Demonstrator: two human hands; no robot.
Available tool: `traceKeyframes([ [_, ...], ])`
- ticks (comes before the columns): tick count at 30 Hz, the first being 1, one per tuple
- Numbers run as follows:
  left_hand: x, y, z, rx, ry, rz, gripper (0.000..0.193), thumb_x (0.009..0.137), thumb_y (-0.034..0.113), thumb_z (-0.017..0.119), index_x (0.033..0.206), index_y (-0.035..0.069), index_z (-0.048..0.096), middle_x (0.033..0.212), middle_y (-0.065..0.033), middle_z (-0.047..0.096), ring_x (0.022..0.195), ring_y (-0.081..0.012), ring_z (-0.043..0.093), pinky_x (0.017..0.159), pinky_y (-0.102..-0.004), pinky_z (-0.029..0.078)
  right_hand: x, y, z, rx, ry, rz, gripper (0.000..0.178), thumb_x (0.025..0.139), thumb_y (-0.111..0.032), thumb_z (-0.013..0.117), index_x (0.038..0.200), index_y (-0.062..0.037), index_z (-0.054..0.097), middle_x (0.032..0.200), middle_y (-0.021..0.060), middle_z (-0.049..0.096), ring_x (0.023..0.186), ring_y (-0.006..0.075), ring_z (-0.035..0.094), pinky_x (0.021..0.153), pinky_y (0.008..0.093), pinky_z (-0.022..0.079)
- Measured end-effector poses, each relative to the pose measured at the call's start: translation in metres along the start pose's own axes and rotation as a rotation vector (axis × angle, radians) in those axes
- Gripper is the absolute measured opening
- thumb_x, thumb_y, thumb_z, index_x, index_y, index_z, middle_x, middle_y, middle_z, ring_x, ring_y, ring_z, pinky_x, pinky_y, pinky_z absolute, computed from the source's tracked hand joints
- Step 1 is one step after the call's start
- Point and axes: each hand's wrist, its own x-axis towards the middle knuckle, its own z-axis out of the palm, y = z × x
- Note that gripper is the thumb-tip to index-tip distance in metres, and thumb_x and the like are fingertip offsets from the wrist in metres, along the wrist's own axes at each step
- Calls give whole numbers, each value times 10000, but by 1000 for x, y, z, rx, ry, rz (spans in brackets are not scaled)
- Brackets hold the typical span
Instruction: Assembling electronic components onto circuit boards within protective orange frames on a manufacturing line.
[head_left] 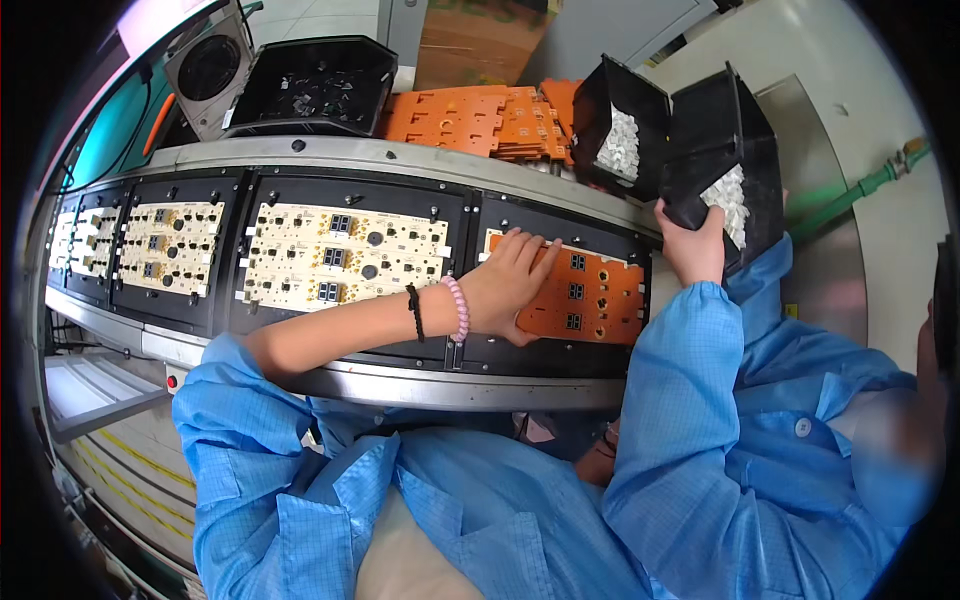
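My left hand (515, 287), with a pink bead bracelet and a black band at its wrist, lies with spread fingers on the left part of an orange board (612, 320). The board sits in a black fixture tray (560, 358) and has small two-digit displays along it. Over to the right, my right hand (694, 245) has its fingers closed round the near rim of a tilted black bin (755, 130). Small white plastic pieces (733, 212) lie in that bin. Some of my right fingers are hidden by the bin.
Cream circuit boards (285, 262) sit in more trays leftward along the line. Behind the metal rail (340, 150) stand a black bin of dark parts (310, 60), stacked orange boards (450, 112) and another bin of white pieces (590, 100). A co-worker's blue sleeve (768, 275) is close at right.
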Motion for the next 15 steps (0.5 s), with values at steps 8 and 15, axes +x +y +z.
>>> traceKeyframes([
  [8, 4, 5, -9, -20, 25, 2, 1292, 616, 550, 878, 1504, -152, 256, 1385, -320, 398, 1324, -478, 400, 1193, -574, 287, -14, -5, 20, 1721, -199, 684, 513, 931, -151, 677, 1409, -85, 504, 1108, 115, 598, 997, 153, 604, 860, 278, 508],
  [15, 2, 10, -31, -24, 112, 62, 991, 588, 526, 870, 1231, -136, 508, 1307, -319, 448, 1283, -477, 424, 1187, -548, 309, -77, -23, 106, 2564, -55, 1567, 627, 833, -234, 833, 1329, -25, 511, 1121, 133, 653, 1022, 193, 659, 871, 282, 527],
])
